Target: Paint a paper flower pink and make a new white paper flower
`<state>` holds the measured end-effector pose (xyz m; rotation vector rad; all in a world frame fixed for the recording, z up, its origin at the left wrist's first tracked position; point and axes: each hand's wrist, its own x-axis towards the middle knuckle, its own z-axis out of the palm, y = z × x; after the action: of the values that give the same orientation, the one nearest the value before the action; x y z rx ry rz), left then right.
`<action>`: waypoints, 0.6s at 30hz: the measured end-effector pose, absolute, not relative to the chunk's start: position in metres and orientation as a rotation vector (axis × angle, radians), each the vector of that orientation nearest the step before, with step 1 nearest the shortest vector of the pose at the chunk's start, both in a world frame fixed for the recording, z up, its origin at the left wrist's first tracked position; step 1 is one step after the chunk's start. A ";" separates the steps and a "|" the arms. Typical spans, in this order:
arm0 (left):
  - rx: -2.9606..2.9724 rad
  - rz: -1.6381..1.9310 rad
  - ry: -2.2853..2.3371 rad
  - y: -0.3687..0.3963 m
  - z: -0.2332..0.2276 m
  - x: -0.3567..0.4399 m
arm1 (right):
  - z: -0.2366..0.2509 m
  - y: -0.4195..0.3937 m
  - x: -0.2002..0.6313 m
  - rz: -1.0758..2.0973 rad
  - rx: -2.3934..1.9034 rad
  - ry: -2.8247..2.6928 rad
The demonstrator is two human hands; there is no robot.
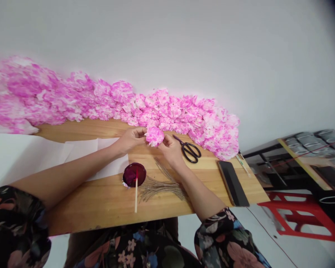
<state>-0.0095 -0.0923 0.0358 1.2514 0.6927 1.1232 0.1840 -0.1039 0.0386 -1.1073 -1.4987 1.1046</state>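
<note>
1. Nearest, at 6 o'clock, floral sleeves (226, 238) frame the near edge of the wooden table (100, 208).
2. Just beyond lie a pale stick (136, 197), its far end resting in a dark red dish (134, 174), and at its 3 o'clock a bundle of thin brown wires (159, 188).
3. A white paper sheet (86, 156) lies at 9 o'clock from the dish; a black phone (233, 183) lies flat at 3 o'clock.
4. Farther on, the left hand (131, 139) and right hand (170, 147) both pinch one pink paper flower (154, 136) between them, fingers closed on its sides, just above the tabletop.
5. Black scissors (190, 150) lie at 3 o'clock of the right hand, seemingly a little open.
6. Farthest, a long heap of pink flowers (114, 102) runs along the white wall (184, 44).
7. At 3 o'clock, off the table, stands a red stool (304, 219).
</note>
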 end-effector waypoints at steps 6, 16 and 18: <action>1.272 1.111 0.722 -0.093 0.036 -0.011 | 0.035 -0.103 0.185 1.170 -1.120 -1.503; 1.303 1.102 0.755 -0.092 0.042 -0.011 | 0.036 -0.101 0.184 1.192 -1.101 -1.501; 1.335 1.117 0.750 -0.092 0.042 -0.011 | 0.036 -0.099 0.185 1.168 -1.097 -1.497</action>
<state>-0.0113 -0.0916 0.0420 1.3355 0.7499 1.1170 0.1846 -0.0990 0.0361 -1.0971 -1.4968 1.1682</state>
